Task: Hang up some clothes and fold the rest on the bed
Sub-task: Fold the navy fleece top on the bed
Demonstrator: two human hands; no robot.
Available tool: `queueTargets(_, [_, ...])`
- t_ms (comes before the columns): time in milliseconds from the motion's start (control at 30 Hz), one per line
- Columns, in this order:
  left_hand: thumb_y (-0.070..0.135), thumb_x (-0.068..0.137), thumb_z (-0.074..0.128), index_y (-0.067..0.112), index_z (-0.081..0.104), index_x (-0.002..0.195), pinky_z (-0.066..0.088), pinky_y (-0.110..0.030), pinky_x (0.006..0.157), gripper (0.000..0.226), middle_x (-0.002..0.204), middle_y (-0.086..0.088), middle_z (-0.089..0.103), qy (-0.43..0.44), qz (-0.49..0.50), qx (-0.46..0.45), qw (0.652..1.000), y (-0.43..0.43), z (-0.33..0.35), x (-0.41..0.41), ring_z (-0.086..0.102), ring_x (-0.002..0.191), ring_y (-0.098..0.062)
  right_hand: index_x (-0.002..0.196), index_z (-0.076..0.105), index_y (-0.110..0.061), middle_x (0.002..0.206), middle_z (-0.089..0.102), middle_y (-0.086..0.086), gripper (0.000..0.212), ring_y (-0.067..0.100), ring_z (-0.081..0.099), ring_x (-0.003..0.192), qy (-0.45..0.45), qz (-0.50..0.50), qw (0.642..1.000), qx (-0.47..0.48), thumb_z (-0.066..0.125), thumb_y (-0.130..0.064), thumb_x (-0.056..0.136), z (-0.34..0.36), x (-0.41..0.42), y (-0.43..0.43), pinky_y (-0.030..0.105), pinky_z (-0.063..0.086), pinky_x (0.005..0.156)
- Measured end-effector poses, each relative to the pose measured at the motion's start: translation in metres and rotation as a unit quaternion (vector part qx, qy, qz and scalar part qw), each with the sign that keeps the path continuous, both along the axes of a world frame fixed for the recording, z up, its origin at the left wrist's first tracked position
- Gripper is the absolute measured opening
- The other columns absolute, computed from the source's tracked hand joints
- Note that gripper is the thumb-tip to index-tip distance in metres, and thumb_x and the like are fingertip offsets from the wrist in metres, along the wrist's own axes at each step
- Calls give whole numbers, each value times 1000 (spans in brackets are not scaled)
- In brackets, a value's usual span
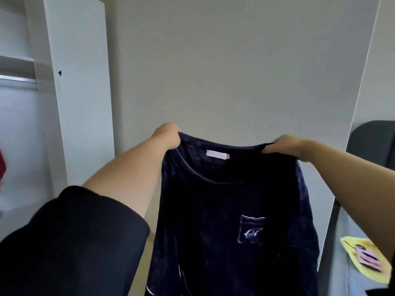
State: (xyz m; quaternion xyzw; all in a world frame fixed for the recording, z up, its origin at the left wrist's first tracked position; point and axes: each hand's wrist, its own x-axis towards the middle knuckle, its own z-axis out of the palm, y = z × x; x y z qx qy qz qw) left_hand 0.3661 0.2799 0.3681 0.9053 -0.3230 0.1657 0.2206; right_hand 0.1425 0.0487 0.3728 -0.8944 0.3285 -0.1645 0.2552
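Observation:
A dark navy velvet top (230, 221) hangs in the air in front of me, held up by its shoulders against a plain wall. It has a pale label inside the neck and a chest pocket with light stitching. My left hand (167, 135) grips the left shoulder of the top. My right hand (284, 146) pinches the right shoulder. The neckline is stretched between the two hands. The lower hem runs out of view at the bottom.
An open white wardrobe (70, 92) stands at the left, with a metal hanging rail (18, 80) and a bit of red cloth (1, 165) inside. At the right are a dark chair back (372, 142) and a yellow item (363, 257) on a pale surface.

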Motion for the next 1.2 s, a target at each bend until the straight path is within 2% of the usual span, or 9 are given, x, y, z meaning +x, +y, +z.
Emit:
queueTargets(167, [-4,80,44,13,58,72,35,-28,57,24,68,-1,52,-114,-21,-16,993,-11,-13,-1,52,72,-26,60,53,-9,61,53,10,29,32,56,67,-216,-145,953,-152,59,-25,83,-13,2,-10,29,39,58])
queueTargets(367, [13,75,59,6,66,89,47,-32,70,17,80,-10,64,305,-149,-79,937,-3,-31,7,61,74,-26,69,58,-3,61,51,8,23,28,52,64,-146,-121,978,-85,59,-20,84,-27,3,-25,28,38,56])
queueTargets(467, [30,67,61,12,68,81,48,-33,74,24,86,-9,67,384,-160,-99,904,-1,-42,5,64,77,-27,62,53,-7,60,52,6,32,24,50,57,-142,-106,982,-72,60,-28,84,-39,0,-30,26,38,49])
queueTargets(567, [54,77,66,21,73,103,53,-35,83,42,103,-4,73,416,-202,-56,885,-3,-51,5,71,92,-22,81,66,-9,81,65,6,37,24,63,75,-58,-40,997,-7,72,-46,78,-47,-11,-34,32,54,71])
queueTargets(667, [76,63,66,23,60,126,42,-45,104,83,130,-2,58,366,-166,9,916,-7,-61,-3,55,122,-27,95,68,-11,94,72,9,30,27,69,89,34,54,994,87,82,-23,72,-53,-25,-32,38,54,86])
queueTargets(733, [69,63,68,22,55,131,40,-45,106,84,134,-2,56,375,-173,37,910,-12,-67,-11,53,124,-26,92,65,-9,94,71,10,26,28,68,90,104,55,992,50,79,-3,71,-58,-32,-33,36,53,82])
queueTargets(833, [19,87,66,15,61,119,53,-36,90,33,117,-5,68,438,-256,111,854,-18,-65,-29,65,105,-21,86,58,-3,85,60,11,15,29,57,82,97,-59,987,-115,67,4,76,-63,-41,-36,31,44,69])
queueTargets(1000, [-8,81,65,9,65,100,49,-30,81,25,101,-8,68,288,-206,164,921,-34,-41,-59,62,98,-26,75,49,-1,70,46,8,10,30,50,76,-112,-234,952,-164,45,6,81,-59,-78,-39,32,40,65])
queueTargets(1200, [11,89,52,10,55,79,37,-29,66,11,80,-6,55,58,-138,-114,982,-67,-9,-108,52,79,-27,91,57,2,104,58,20,17,37,55,92,-266,-322,890,-184,43,6,82,-23,-149,-30,35,42,71])
